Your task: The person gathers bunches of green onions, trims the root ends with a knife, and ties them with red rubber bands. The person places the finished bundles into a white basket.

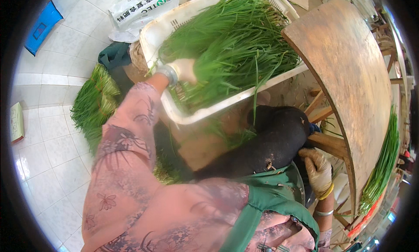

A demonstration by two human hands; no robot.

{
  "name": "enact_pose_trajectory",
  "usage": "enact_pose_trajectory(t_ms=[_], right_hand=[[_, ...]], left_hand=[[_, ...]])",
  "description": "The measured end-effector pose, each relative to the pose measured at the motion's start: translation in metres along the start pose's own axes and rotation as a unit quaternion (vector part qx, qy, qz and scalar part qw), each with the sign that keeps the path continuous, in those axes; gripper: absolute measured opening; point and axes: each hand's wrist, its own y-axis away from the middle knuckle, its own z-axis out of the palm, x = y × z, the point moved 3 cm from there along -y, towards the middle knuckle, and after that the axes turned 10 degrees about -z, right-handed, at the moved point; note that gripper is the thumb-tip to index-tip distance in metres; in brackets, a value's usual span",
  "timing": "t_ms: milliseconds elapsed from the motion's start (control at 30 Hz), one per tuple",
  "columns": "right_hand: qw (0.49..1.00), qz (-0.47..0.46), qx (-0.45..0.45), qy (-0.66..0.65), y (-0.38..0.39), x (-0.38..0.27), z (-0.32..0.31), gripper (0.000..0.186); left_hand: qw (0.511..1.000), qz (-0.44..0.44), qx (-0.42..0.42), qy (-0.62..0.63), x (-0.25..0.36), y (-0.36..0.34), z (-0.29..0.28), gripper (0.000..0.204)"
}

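A white plastic crate holds a thick heap of long green chives. My left hand, in a pale glove, reaches over the crate's left side into the leaves. It is smeared by motion, and its fingers are lost against the greens, so what it grips cannot be told. My right hand, also gloved, is low beside my knee, close to the underside of a wooden board. Its fingers are curled in, and whatever might be inside them is hidden. Loose chive leaves hang over the crate's near rim.
The curved wooden board rises at right on wooden legs. Chive bundles lean by the white tiles at left, and another bundle lies beyond the board. A printed white sack stands behind the crate; a blue packet lies far left.
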Motion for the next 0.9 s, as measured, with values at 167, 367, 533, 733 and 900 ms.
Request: enact_pose_trajectory(t_ms=[167,367,533,733,900], right_hand=[[0.953,0.051,-0.097,-0.282,-0.066,-0.049,0.003,0.031],[0.786,0.141,-0.256,-0.545,-0.147,-0.083,0.09,0.049],[0.673,0.276,-0.289,-0.623,-0.188,-0.048,0.196,0.067],[0.472,0.184,-0.234,-0.83,-0.2,-0.073,0.238,0.072],[0.397,0.291,-0.123,-0.862,-0.193,-0.079,0.221,0.089]], left_hand=[[0.993,-0.02,-0.114,0.014,0.013,0.0,-0.028,0.102],[0.99,0.014,-0.137,0.032,0.027,0.014,-0.034,0.051],[0.975,-0.005,-0.175,0.137,0.048,0.039,-0.045,0.075],[0.91,0.02,-0.217,0.352,0.053,0.028,-0.004,0.045],[0.746,-0.091,-0.382,0.538,0.081,0.068,-0.02,0.036]])
